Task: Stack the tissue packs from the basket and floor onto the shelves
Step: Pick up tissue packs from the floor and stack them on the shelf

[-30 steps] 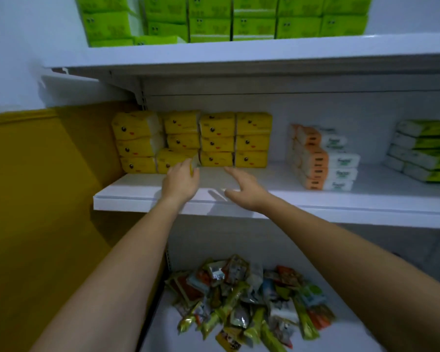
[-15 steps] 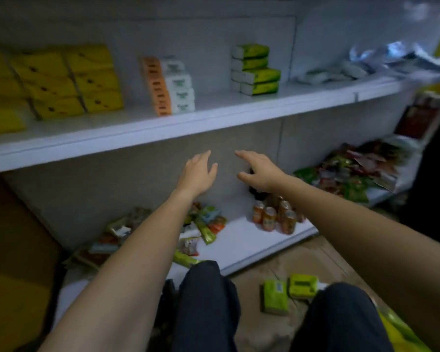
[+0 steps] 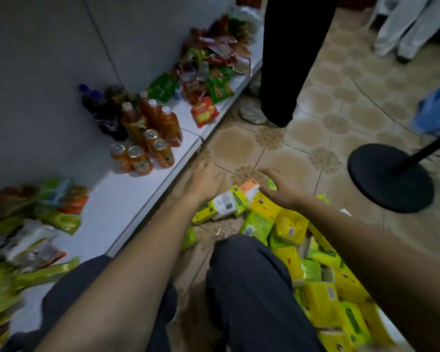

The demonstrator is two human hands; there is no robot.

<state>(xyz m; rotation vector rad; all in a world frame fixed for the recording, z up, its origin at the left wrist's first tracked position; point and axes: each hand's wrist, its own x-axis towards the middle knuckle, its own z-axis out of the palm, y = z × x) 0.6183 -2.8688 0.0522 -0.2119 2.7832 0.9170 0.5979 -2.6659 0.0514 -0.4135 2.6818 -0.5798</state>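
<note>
your view has swung down from the shelf wall of a moment ago to the tiled floor (image 3: 239, 143), and both arms have come down with it; your left hand (image 3: 205, 177) hovers over the floor by the edge of the bottom shelf (image 3: 127, 199), fingers straight, holding nothing; your right hand (image 3: 281, 188) is spread and empty over the tissue packs (image 3: 285, 224), though contact cannot be made out; those packs, yellow and green, lie heaped on the floor beside your right knee (image 3: 249, 275), with an orange-and-white pack (image 3: 250, 188) at the far end between your hands; on the bottom shelf cans (image 3: 140, 158) and bottles (image 3: 150, 118) stand upright, with snack packets (image 3: 214, 77) farther along; a black round stand base (image 3: 389, 179) sits on the floor to your right; another person's dark trouser leg (image 3: 282, 59) stands near the shelf's far end
</note>
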